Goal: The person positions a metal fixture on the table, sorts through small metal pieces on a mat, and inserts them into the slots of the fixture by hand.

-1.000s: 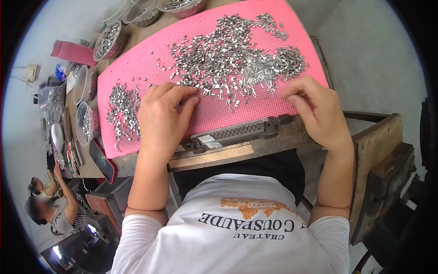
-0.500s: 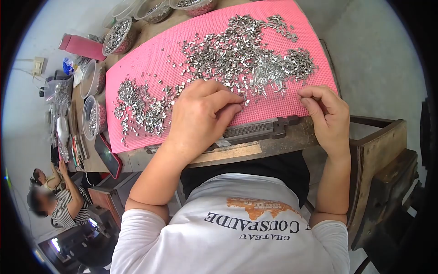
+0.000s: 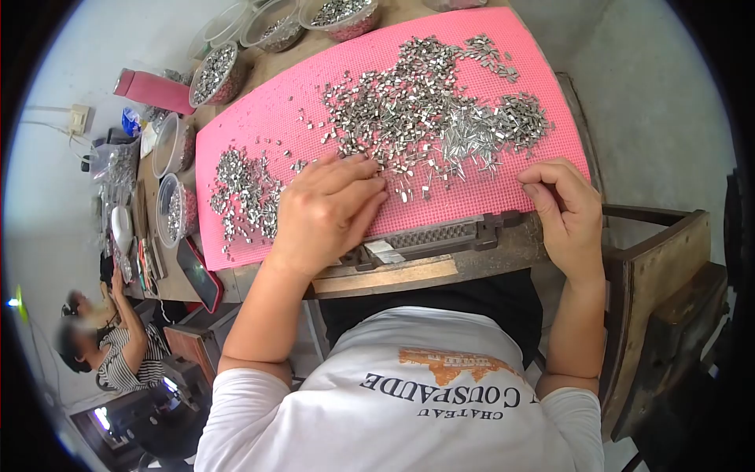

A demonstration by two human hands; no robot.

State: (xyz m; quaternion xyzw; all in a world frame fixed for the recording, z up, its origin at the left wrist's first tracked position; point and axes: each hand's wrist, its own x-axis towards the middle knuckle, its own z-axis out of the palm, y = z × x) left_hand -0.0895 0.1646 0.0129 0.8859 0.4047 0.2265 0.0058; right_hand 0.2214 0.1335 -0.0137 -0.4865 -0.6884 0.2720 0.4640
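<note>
Small silver metal pieces (image 3: 385,110) lie in a broad pile on a pink textured mat (image 3: 275,102), and a smaller pile (image 3: 242,193) lies at its left. My left hand (image 3: 332,203) is low over the mat between the piles, palm down, fingers close together; whatever is under them is hidden. At the mat's right front, my right hand (image 3: 560,211) has thumb and fingertips pinched; anything between them is too small to make out. A dark ridged metal fixture (image 3: 432,237) sits along the mat's front edge.
Clear tubs of metal pieces (image 3: 216,75) stand behind and left of the mat. A pink bottle (image 3: 153,90), a red-edged phone (image 3: 198,275) and tools (image 3: 148,256) are at the left. Two people (image 3: 130,346) are at the lower left. A wooden frame (image 3: 661,252) stands right.
My left hand first moved right across the front of the mat, then came back left. My right hand stays near the right front with its pinch. The whole view has shifted slightly.
</note>
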